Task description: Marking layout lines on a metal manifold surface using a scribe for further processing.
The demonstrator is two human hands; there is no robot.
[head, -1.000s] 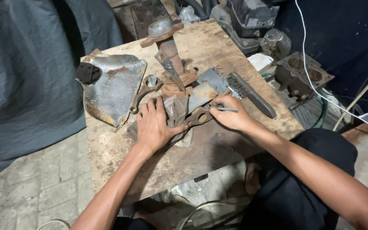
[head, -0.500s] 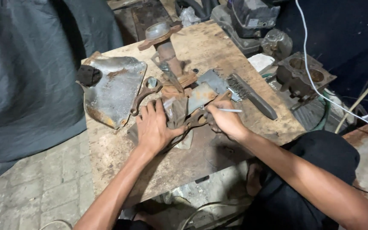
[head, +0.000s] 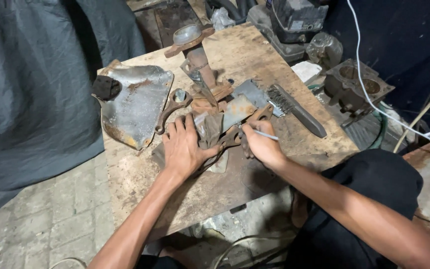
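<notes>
Left hand (head: 184,149) lies flat, fingers spread, pressing a rusty metal bracket (head: 227,137) and a grimy rag (head: 207,130) down onto the wooden desk (head: 140,174). Its grip is released: it holds the part by pressure alone, not by closing around it.

Right hand (head: 260,145) is clenched on a thin light-coloured stick-like tool (head: 265,135), pen-fashion. The tip meets the bracket near its right end, just in front of the fingers; what kind of tool it is cannot be told.

The bracket sits at mid-desk, between the two hands, in front of an upright rusted post (head: 200,65) fixed to the desk top.

Around it: a bent sheet-metal cover (head: 135,107) to the left, a rusty link with ring ends (head: 171,109) beside it, a wire brush (head: 294,109) to the right, well clear of the hands.

Judged progress: the bracket shows heavy rust and dirt over most of its surface, so the work on it appears at an early stage; the brush lies unused.
</notes>
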